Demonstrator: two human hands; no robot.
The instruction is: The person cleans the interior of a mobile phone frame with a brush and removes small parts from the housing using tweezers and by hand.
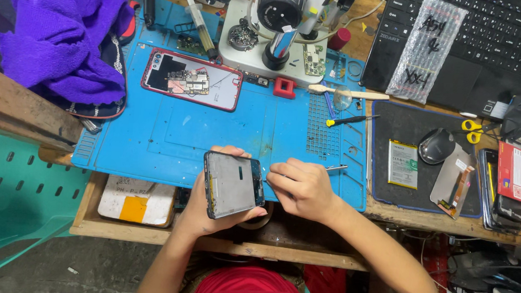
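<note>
Opened phone frame held over the front edge of the blue mat.

Your left hand (212,214) grips the phone frame (233,184) from beneath; your right hand (302,187) is closed on thin tweezers (335,167) at its right edge. Keep the frame steady and the tool strokes small. The cluttered table (416,217) carries the blue mat (212,136), a second opened phone (192,79), a microscope (281,18), and a battery (403,164).

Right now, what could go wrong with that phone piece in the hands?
The left hand holds the phone frame past the blue mat's edge, so a slip could drop it. The metal tool in the right hand might scratch it. Small loose parts on the mat could get knocked.
</note>
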